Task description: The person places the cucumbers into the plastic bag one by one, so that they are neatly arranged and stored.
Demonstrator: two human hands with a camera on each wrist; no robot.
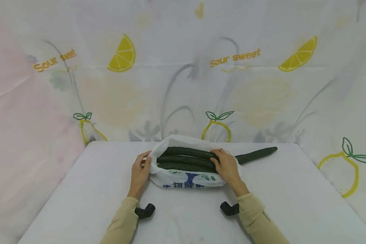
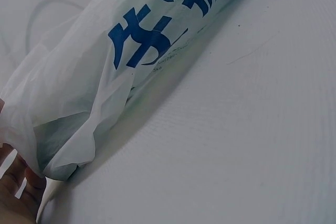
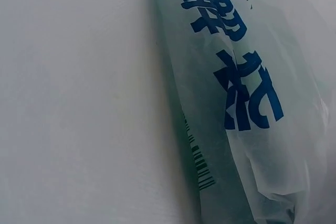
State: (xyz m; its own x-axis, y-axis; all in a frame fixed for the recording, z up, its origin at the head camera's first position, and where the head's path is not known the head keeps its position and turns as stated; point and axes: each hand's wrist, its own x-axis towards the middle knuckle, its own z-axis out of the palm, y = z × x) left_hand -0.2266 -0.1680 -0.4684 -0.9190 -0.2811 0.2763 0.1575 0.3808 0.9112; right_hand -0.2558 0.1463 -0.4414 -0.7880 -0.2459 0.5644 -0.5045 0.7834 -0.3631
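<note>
A white plastic bag (image 1: 187, 179) with blue and green print lies along the table, its mouth spread wide. Inside, three dark green cucumbers (image 1: 183, 159) lie side by side. My left hand (image 1: 141, 173) grips the bag's left edge; in the left wrist view, the fingers (image 2: 32, 184) hold the bunched plastic. At the bag's right end, my right hand (image 1: 228, 166) holds the end of a cucumber, thumb and fingers over it. Another cucumber (image 1: 257, 155) sticks out to the right, its near end hidden behind the bag and hand. The right wrist view shows only the printed bag (image 3: 247, 98).
The white table (image 1: 183, 217) reaches back to a hanging cloth (image 1: 177, 88) printed with lemons. Black wrist-worn devices (image 1: 145, 210) show beside both cuffs, just above the tabletop.
</note>
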